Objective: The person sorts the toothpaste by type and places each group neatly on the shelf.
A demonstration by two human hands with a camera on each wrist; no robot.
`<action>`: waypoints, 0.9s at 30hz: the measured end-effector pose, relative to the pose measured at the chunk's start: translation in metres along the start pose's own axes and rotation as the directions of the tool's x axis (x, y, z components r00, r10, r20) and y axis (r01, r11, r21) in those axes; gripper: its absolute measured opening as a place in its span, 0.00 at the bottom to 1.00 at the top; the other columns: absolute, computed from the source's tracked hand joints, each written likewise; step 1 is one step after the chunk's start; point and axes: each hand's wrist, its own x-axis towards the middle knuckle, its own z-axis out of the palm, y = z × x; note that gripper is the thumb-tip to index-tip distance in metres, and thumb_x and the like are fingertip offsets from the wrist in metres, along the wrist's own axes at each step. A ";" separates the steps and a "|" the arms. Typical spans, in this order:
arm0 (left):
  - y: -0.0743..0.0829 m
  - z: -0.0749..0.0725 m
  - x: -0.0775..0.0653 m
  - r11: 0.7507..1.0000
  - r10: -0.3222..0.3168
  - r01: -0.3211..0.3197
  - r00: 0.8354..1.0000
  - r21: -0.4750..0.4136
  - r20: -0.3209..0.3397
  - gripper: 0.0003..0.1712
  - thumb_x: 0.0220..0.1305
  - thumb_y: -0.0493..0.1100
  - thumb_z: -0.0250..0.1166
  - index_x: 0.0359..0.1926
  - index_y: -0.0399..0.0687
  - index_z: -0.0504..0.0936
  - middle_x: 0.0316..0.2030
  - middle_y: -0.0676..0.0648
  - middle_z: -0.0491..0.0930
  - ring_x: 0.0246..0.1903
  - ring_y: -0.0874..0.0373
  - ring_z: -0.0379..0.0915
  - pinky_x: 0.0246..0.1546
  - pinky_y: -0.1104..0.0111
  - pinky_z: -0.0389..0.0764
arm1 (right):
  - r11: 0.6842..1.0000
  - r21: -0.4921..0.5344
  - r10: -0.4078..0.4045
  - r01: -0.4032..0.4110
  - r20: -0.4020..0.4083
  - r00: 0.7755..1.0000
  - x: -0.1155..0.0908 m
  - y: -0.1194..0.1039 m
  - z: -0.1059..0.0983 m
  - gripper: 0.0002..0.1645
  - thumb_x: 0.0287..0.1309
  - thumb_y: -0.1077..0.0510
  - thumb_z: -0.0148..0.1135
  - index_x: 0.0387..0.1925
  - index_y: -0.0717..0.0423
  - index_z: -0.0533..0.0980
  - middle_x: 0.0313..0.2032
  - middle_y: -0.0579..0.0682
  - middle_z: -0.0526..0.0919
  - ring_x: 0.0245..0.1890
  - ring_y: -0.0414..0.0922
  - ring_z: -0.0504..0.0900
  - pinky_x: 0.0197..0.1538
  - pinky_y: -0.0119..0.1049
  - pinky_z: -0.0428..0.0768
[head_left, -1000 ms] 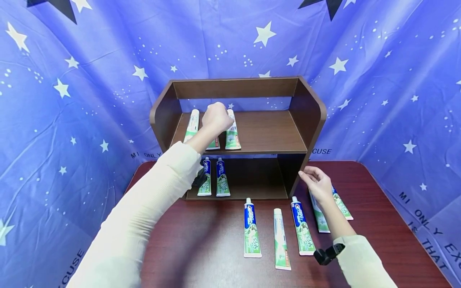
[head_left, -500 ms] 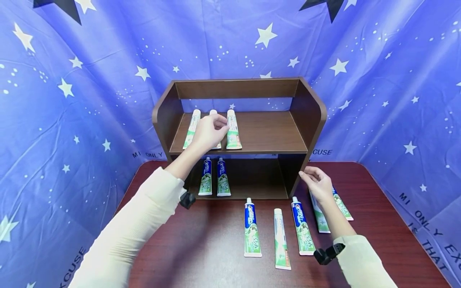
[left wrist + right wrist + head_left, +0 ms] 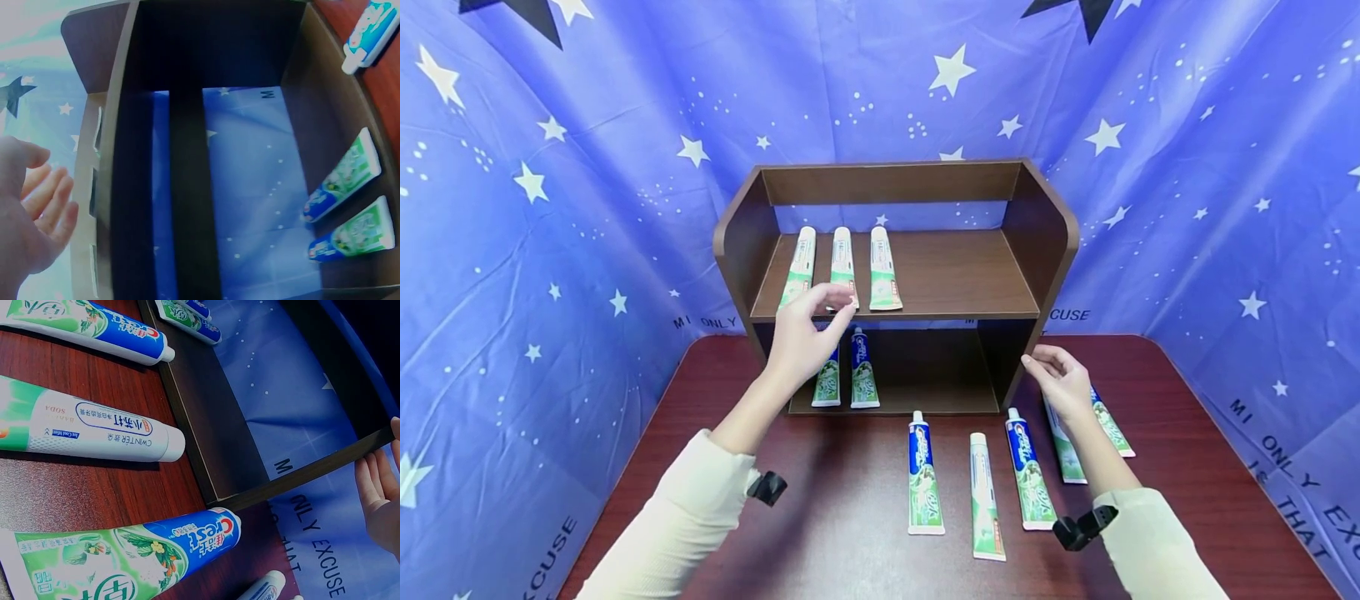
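Observation:
My left hand (image 3: 808, 329) hovers in front of the upper board's edge, its fingers loosely bent and nothing held. Three white-and-green toothpaste tubes (image 3: 884, 271) lie side by side on the upper level of a brown two-tier shelf (image 3: 962, 275); the left hand overlaps the lower ends of two. Below, two blue-and-green toothpaste tubes (image 3: 351, 237) lie on the bottom level, one partly behind that hand. At the shelf's right side, my right hand (image 3: 1063, 383) pinches the front edge of the side panel (image 3: 312, 472), thumb and fingers on opposite faces.
On the dark red table (image 3: 850, 517) before the shelf lie a blue-and-green tube (image 3: 927, 483), a white-and-green tube (image 3: 985, 500) and another blue-and-green tube (image 3: 1030, 479). Two more tubes (image 3: 1112, 425) lie partly under the right forearm. A starry blue curtain (image 3: 625, 167) surrounds the table.
The left hand has drawn back from the upper level, down and left toward me, uncovering the middle white-and-green tube. The right hand stays at the side panel.

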 end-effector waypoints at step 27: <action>-0.077 -0.018 -0.116 0.995 -0.099 0.100 0.992 0.014 -0.072 0.17 0.52 0.33 0.70 0.45 0.42 0.83 0.39 0.44 0.84 0.43 0.64 0.75 0.47 0.77 0.73 | 0.985 0.105 -0.122 0.133 -0.102 0.987 -0.013 -0.008 -0.007 0.14 0.55 0.67 0.66 0.44 0.65 0.77 0.31 0.31 0.83 0.32 0.27 0.81 0.39 0.15 0.77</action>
